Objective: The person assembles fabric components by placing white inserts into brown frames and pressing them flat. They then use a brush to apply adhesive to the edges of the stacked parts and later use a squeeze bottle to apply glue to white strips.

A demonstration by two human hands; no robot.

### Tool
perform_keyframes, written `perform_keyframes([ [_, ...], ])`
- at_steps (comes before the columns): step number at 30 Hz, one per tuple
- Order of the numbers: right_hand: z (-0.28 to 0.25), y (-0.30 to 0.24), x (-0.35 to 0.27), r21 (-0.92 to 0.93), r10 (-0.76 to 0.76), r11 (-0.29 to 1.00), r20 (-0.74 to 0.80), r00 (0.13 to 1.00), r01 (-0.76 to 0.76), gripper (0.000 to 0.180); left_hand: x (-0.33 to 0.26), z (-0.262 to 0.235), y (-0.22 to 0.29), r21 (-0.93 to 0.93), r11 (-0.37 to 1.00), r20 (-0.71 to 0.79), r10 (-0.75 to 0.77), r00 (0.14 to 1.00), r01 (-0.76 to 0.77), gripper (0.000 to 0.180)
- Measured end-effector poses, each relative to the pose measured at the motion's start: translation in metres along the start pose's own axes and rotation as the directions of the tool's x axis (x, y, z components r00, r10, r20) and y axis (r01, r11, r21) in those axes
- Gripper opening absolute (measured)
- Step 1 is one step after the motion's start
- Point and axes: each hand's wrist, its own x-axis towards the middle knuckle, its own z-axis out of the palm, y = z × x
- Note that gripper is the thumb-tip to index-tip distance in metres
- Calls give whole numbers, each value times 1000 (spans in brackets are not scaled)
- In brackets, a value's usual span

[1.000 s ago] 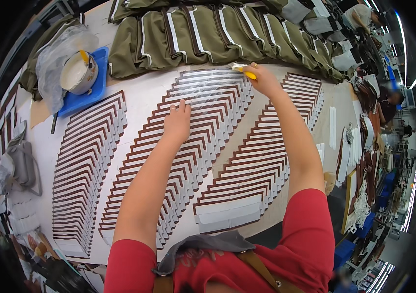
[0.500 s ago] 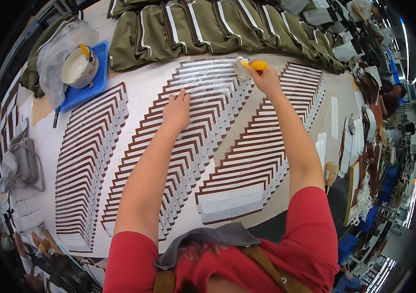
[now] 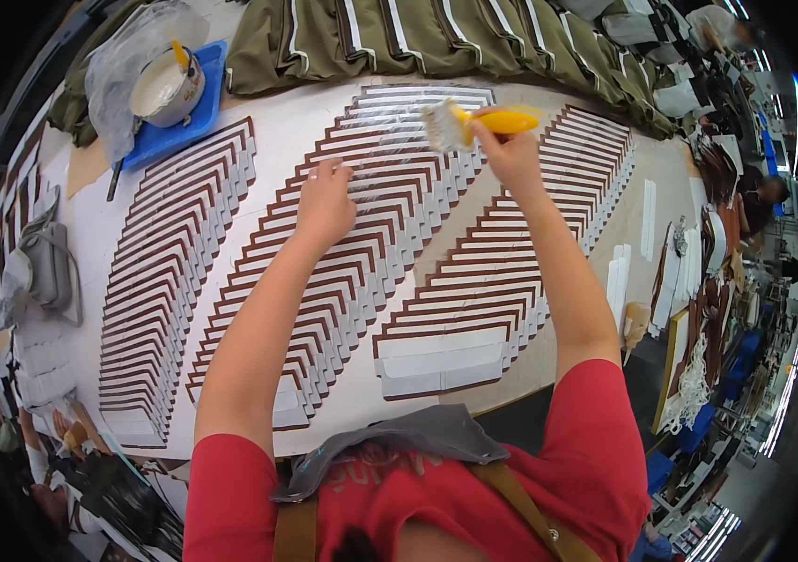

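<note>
My right hand (image 3: pixel 513 155) grips the yellow handle of a paintbrush (image 3: pixel 448 125); its broad bristles are coated whitish and point left, over the far end of the middle row. That middle row of overlapping white strips with brown edges (image 3: pixel 347 248) slants away from me. Shiny wet-looking streaks lie across its far strips. My left hand (image 3: pixel 328 199) rests on the row's left side, fingers bent down onto the strips and slightly apart, holding nothing. Similar overlapped rows lie on either side, a left row (image 3: pixel 169 253) and a right row (image 3: pixel 497 272).
At the far left a bowl of creamy white paste (image 3: pixel 167 89) with a yellow-handled tool stands in a blue tray (image 3: pixel 188 131). Olive-green pieces with white and brown trim (image 3: pixel 371 42) line the far edge. Loose white strips (image 3: pixel 648 220) and tangled cord (image 3: pixel 689 389) are at the right.
The brush has moved left and appears lifted, its bristles now showing broadside. My left hand has shifted slightly left with its fingers more bent. The whole view has shifted a little.
</note>
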Motion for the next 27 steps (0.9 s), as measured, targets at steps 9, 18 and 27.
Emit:
perform_keyframes([
  [9, 14, 22, -17, -252, -63, 965, 50, 997, 73, 14, -31, 12, -2, 186, 980, 75, 60, 995, -73, 37],
  [18, 17, 20, -30, -318, -100, 940, 78, 992, 120, 10, -32, 14, -4, 190, 979, 38, 67, 997, -73, 31],
  [27, 14, 21, -24, -337, -179, 920, 94, 979, 201, 10, -30, 12, 0, 167, 986, 80, 17, 997, -30, 30],
])
